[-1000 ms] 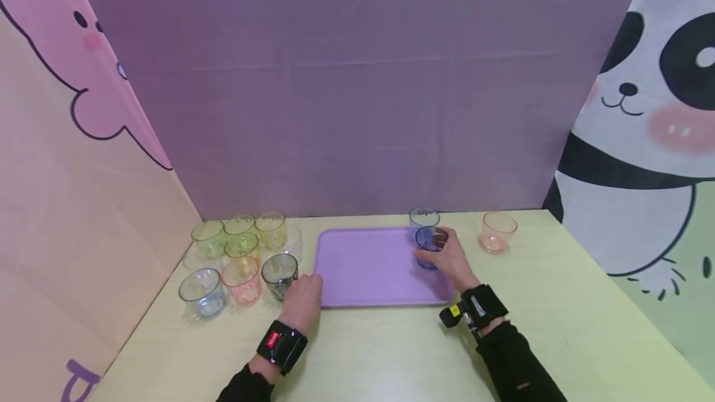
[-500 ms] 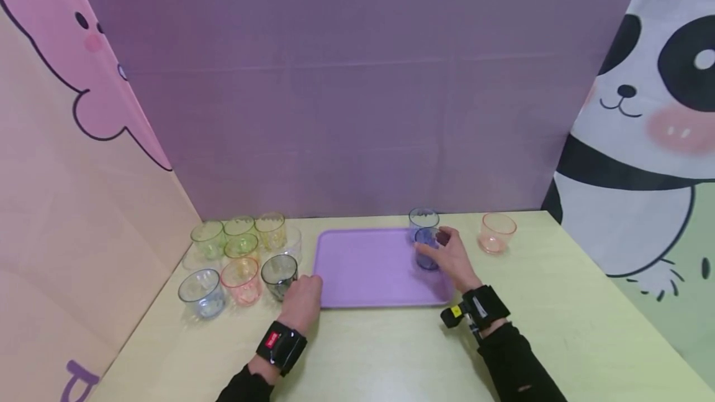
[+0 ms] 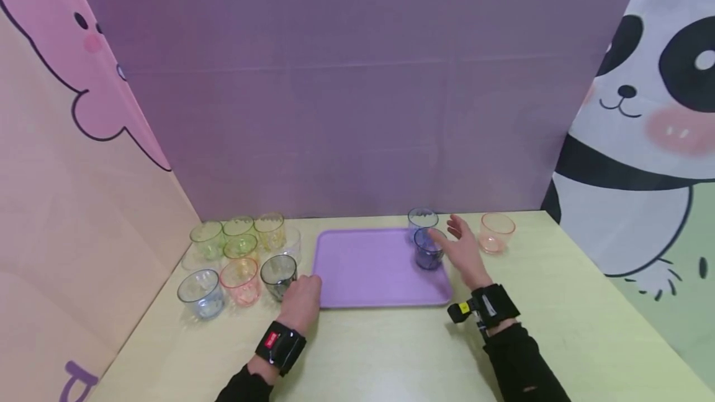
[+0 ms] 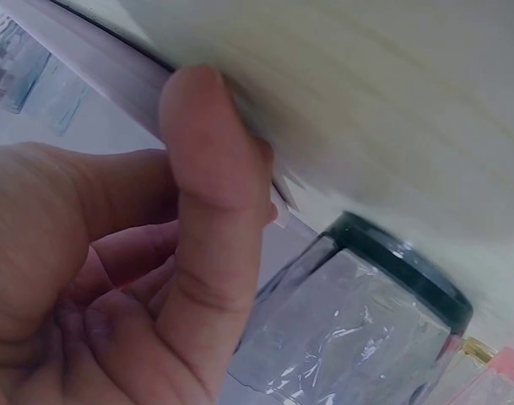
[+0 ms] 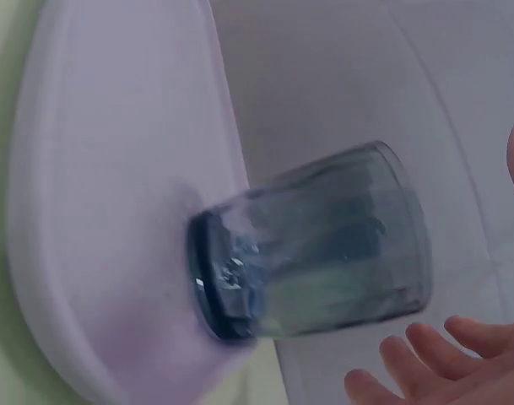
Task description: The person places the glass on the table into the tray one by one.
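Observation:
A purple tray (image 3: pixel 365 268) lies on the table, and my left hand (image 3: pixel 302 300) pinches its near left corner between thumb and curled finger (image 4: pixel 214 177). Just left of that hand stands a dark grey glass (image 3: pixel 277 273), also seen close up in the left wrist view. On the tray's right side a dark blue glass (image 3: pixel 428 254) stands upright. Beside it my right hand (image 3: pixel 468 258) is spread, its thumb overlapping the rim in the head view. In the right wrist view a gap shows between the blue glass (image 5: pixel 311 253) and my fingers (image 5: pixel 446 359).
Behind the blue glass stands a paler blue glass (image 3: pixel 422 218), near the table's back edge. A pink glass (image 3: pixel 496 234) is at the back right. Several glasses crowd the left side, among them a light blue glass (image 3: pixel 202 296) and a pink glass (image 3: pixel 242 284).
My right hand has let go of the dark blue glass and moved slightly right, its fingers opening. The glass stays on the tray. My left hand has stayed at the tray corner.

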Demonstrator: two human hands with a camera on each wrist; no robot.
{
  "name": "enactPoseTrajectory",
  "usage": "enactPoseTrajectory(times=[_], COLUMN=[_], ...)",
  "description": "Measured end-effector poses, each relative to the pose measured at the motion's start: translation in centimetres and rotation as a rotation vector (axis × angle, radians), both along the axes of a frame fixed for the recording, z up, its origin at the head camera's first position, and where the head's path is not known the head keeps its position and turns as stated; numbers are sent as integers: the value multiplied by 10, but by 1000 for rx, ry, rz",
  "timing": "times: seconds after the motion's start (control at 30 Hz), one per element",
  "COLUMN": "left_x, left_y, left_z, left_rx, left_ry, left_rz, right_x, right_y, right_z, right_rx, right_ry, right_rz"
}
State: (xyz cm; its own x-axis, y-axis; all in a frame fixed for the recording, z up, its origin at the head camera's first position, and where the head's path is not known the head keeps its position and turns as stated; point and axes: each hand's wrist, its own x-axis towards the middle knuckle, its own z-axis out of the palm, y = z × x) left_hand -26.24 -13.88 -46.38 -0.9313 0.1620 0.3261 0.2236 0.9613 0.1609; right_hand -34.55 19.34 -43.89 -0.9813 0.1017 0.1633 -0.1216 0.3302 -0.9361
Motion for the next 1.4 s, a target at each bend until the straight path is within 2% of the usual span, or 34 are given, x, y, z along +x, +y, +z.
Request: enactPoseTrajectory(times=[0.23, 0.4, 0.67, 0.77, 1.07, 1.23, 1.4], left_x=[1, -1, 0, 0, -2, -1, 1], left_y=[1, 1, 1, 0, 1, 0, 0], left_z=[0, -2, -1, -1, 1, 1, 0], left_rx=[-3, -6, -1, -4, -6, -6, -3], left_ry=[-26, -16, -14, -14, -17, -21, -14], left_rz=[1, -2, -7, -7, -11, -8, -14], right_x=[1, 3, 1, 0, 3, 0, -7], right_y=[14, 20, 33, 40, 69, 83, 90], right_z=[7, 11, 12, 12, 10, 4, 1], right_rx=[-35, -74, -138, -158, -128, -61, 3], right_ry=[21, 49, 125, 140, 165, 74, -29], right_rz=[-43, -89, -281, -326, -521, -553, -478])
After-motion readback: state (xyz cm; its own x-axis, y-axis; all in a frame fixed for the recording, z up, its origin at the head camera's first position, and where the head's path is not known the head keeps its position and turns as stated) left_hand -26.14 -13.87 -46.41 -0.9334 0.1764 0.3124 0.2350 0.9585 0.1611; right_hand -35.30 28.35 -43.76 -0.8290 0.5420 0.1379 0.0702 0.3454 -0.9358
